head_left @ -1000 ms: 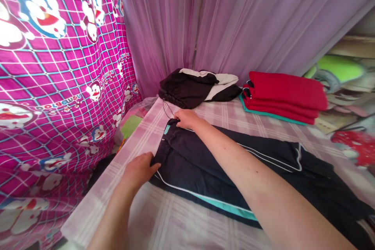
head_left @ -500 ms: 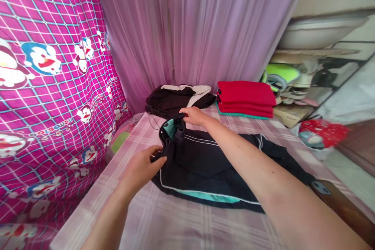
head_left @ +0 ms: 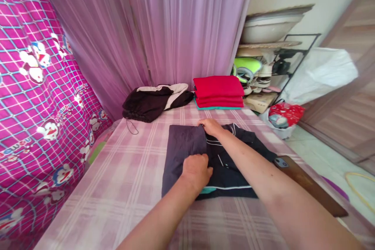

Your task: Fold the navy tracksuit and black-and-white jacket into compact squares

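A dark navy jacket [head_left: 184, 140] with white piping and a teal lining lies on a plaid-covered surface [head_left: 131, 179]. Its left end is folded over toward the right, with the plain dark side up. My right hand [head_left: 211, 127] pinches the far corner of the folded edge. Nearer to me, my left hand [head_left: 197, 170] is closed at the near part of that same edge, knuckles up, its fingertips partly hidden. Some teal lining shows beside the left hand, along the near side. The sleeves extend to the right, partly behind my right forearm.
Folded red clothes [head_left: 218, 91] are stacked at the back, beside a black-and-white garment [head_left: 155, 101] with a cord. A phone [head_left: 281, 162] lies on a brown flat object [head_left: 310, 185] at right. Beyond stands a shoe rack [head_left: 287, 74]; a purple curtain [head_left: 164, 27] hangs behind.
Both hands have carried the jacket's left end over to the right, laying it flat on the rest. The view has shifted right, showing more of the rack and floor.
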Tool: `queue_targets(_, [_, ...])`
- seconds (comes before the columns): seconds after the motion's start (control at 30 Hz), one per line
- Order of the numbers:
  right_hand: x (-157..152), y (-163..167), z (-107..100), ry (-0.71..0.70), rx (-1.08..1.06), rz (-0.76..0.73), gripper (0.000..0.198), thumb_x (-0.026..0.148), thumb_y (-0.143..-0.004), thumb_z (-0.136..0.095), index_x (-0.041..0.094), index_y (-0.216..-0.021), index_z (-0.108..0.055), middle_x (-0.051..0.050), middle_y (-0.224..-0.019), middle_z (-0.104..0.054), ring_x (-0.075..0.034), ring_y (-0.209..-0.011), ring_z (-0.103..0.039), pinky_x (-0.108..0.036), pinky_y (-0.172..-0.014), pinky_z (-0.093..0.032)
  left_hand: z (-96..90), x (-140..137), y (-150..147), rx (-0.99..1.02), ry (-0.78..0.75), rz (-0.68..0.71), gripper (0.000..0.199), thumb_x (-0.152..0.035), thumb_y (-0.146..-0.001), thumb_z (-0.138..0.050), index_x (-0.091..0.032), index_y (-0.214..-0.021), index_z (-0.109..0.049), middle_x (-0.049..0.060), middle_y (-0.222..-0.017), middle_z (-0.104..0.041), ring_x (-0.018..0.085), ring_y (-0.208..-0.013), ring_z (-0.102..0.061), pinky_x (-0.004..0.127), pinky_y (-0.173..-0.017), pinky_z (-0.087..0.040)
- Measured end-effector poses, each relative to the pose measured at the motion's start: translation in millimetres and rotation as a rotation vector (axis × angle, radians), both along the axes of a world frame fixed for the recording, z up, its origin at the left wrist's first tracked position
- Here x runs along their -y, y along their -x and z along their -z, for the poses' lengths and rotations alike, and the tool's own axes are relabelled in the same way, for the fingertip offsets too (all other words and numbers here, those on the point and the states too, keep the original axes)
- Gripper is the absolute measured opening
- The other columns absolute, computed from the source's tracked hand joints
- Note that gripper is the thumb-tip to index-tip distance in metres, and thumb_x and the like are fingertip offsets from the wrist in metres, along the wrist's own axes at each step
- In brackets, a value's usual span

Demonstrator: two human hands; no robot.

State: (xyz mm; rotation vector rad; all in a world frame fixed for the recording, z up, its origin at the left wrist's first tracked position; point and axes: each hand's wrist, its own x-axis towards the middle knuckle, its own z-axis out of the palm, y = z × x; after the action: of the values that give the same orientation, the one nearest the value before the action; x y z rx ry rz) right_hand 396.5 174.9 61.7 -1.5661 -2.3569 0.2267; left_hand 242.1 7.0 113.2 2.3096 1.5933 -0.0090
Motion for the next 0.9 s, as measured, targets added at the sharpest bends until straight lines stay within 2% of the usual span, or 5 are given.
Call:
queue_targets(0.4, [8.0,-4.5,-12.8,0.015,0.133,0.051,0.052,0.005,-0.087,-0.047,0.024,-0.132,-0.063,-0.007,-0.134,-0.063,-0.023,-0.125,-0.058,-0.035,-0.107,-0.043,17.3,1.4,10.1,0.286,0.162,0.073,0.057,-0.062,-0.082,-0.057,-0.02,-0.121,-0.064,0.012,-0.113,-0.073,0.03,-0.105,-0.068,0.04,-0.089,-0.053])
queue_targets(0.57, [39.5,9.0,-5.7,0.041,0.067,-0.068,0.044,0.033,-0.098,-0.045,0.022,-0.14,-0.056,-0.009,-0.144,-0.055,-0.023,-0.135,-0.049,-0.039,-0.113,-0.037,9.9,-10.2,46.0,0.498,0.144,0.16,0.025,-0.038,-0.089,-0.049,-0.026,-0.1,-0.068,0.0,-0.097,-0.076,0.017,-0.09,-0.069,0.028,-0.08,-0.051])
queue_targets(0.67, [59.9,12.4,3.9,0.07,0.102,-0.026,0.047,0.041,-0.099,-0.043,0.021,-0.139,-0.056,-0.012,-0.149,-0.049,-0.027,-0.139,-0.043,-0.045,-0.114,-0.034,3.3,-44.1,78.3,0.488,-0.112,-0.099,0.023,-0.033,-0.089,-0.047,-0.024,-0.095,-0.068,0.001,-0.091,-0.075,0.018,-0.086,-0.068,0.03,-0.081,-0.05])
queue_targets(0.73, [69.7,9.2,6.6,0.027,0.061,0.068,0.047,0.04,-0.099,-0.041,0.021,-0.141,-0.054,-0.011,-0.15,-0.047,-0.026,-0.138,-0.044,-0.043,-0.113,-0.035,6.0,-73.3,97.5,0.415,-0.194,-0.29,0.03,-0.038,-0.088,-0.054,-0.022,-0.111,-0.065,0.007,-0.109,-0.073,0.022,-0.099,-0.068,0.034,-0.09,-0.049])
queue_targets(0.9, [80.1,-18.7,-1.8,0.005,0.121,0.421,0.046,0.039,-0.096,-0.048,0.023,-0.138,-0.055,-0.013,-0.141,-0.057,-0.029,-0.129,-0.052,-0.045,-0.104,-0.043,31.8,-126.1,112.3,0.398,0.074,-0.514,0.079,-0.056,-0.08,-0.065,-0.013,-0.143,-0.042,0.02,-0.134,-0.062,0.031,-0.12,-0.061,0.039,-0.098,-0.047])
